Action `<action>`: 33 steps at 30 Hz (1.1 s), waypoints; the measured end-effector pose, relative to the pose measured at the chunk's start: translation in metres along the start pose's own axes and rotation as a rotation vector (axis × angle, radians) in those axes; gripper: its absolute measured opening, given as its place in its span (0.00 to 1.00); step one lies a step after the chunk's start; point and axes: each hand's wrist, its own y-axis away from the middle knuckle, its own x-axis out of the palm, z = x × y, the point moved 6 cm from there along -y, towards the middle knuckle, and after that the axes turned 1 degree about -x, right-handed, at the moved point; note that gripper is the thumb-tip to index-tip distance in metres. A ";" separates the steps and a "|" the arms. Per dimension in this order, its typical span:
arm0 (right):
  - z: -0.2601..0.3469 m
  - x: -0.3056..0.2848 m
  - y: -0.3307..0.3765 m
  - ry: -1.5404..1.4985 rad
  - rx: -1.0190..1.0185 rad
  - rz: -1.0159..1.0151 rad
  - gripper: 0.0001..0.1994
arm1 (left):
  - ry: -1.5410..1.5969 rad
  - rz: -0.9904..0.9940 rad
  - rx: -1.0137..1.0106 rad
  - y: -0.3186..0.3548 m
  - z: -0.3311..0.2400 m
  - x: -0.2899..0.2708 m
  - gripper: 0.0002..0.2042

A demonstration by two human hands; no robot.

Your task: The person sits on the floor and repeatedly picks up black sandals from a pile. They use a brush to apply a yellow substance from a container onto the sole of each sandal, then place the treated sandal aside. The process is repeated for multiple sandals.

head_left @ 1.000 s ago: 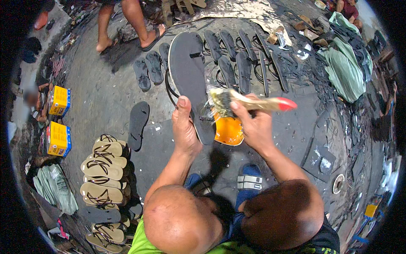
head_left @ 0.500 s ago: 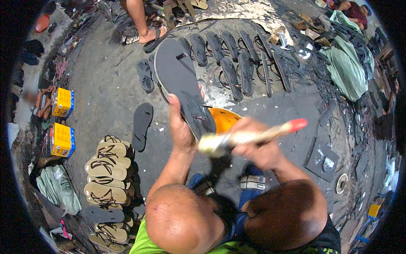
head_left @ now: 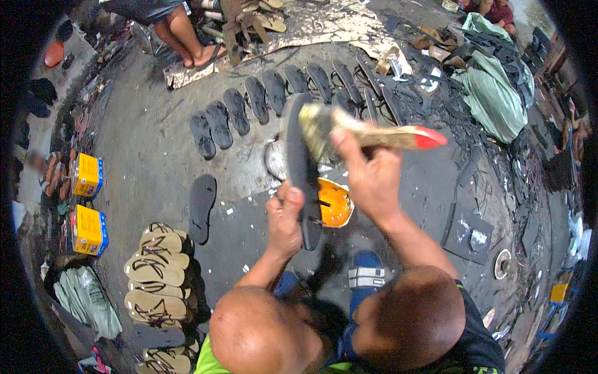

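My left hand (head_left: 284, 215) grips a dark grey sandal (head_left: 301, 165) near its lower end, the sandal standing on edge with its strap out to the left. In my right hand (head_left: 375, 174) is a paintbrush (head_left: 398, 137) with a wooden handle and red tip. Its bristles, blurred by motion, are against or very near the right face of the sandal's upper part; contact cannot be made out. Below the brush, an orange bowl (head_left: 337, 202) sits behind the sandal, which partly covers it.
Several black sandals (head_left: 237, 111) line the floor ahead. A dark sole (head_left: 202, 209) lies to the left, near a row of tan sandals (head_left: 156, 268). Two yellow boxes (head_left: 88, 229) stand farther left. Another person's feet (head_left: 202, 56) are at the back. A green sack (head_left: 492, 96) lies far right.
The sandal has turned from sole-face view onto its edge. My right hand has carried the brush up to the sandal's upper part. The view has shifted, showing more of the other person's legs.
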 end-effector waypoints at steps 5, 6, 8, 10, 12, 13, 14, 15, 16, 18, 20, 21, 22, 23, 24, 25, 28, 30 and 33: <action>0.005 0.010 -0.004 0.127 -0.453 0.308 0.07 | 0.405 0.099 -0.185 0.001 -0.007 0.015 0.31; 0.003 0.011 0.003 0.100 -0.396 0.414 0.07 | 0.531 0.116 -0.166 -0.002 -0.012 0.013 0.34; 0.002 0.001 0.002 0.188 -0.396 0.463 0.07 | 0.566 0.115 -0.154 0.000 -0.023 0.015 0.34; 0.003 -0.021 -0.013 0.295 -0.423 0.270 0.06 | 0.606 0.118 -0.162 0.005 -0.016 0.011 0.36; -0.004 -0.028 -0.024 0.219 -0.316 0.048 0.05 | 0.463 0.134 -0.128 0.007 -0.019 0.012 0.36; -0.002 -0.023 -0.024 0.233 -0.382 0.052 0.05 | 0.391 0.143 -0.111 0.007 -0.021 0.014 0.36; -0.011 -0.011 -0.014 0.225 -0.250 0.125 0.05 | 0.414 0.109 -0.172 0.004 -0.013 0.010 0.37; -0.015 -0.001 -0.002 0.206 -0.134 0.198 0.06 | 0.507 0.067 -0.187 0.002 -0.017 0.010 0.35; -0.016 0.001 0.003 0.387 -0.238 0.292 0.07 | 0.601 0.024 -0.203 0.003 -0.023 0.012 0.34; -0.017 -0.002 0.014 0.173 -0.190 0.248 0.08 | 0.647 -0.038 -0.250 0.007 -0.022 0.015 0.33; -0.006 -0.006 0.006 0.132 -0.266 0.109 0.08 | 0.262 0.062 -0.245 0.003 -0.012 0.016 0.33; 0.000 -0.006 -0.002 0.153 -0.347 0.024 0.08 | 0.068 0.110 -0.246 0.004 -0.008 0.017 0.33; 0.004 0.000 0.001 0.269 -0.522 0.120 0.06 | 0.194 0.075 -0.308 0.006 -0.002 0.016 0.31; 0.006 0.009 0.006 0.420 -0.654 0.313 0.09 | 0.393 0.001 -0.334 0.002 -0.004 0.013 0.31; -0.004 0.017 0.016 0.306 -0.568 0.432 0.10 | 0.582 -0.075 -0.345 -0.002 -0.019 0.013 0.31; -0.016 0.027 0.032 0.189 -0.481 0.551 0.12 | 0.770 -0.151 -0.353 -0.007 -0.030 0.011 0.31; -0.040 0.018 0.064 0.223 -0.428 0.625 0.10 | 0.798 -0.127 -0.260 -0.023 -0.015 -0.013 0.30; -0.056 0.016 0.085 0.217 -0.324 0.787 0.10 | 0.741 -0.262 -0.264 -0.039 -0.007 -0.030 0.30; -0.059 0.001 0.093 0.126 -0.199 0.741 0.10 | 0.773 -0.194 -0.270 -0.079 0.011 -0.053 0.27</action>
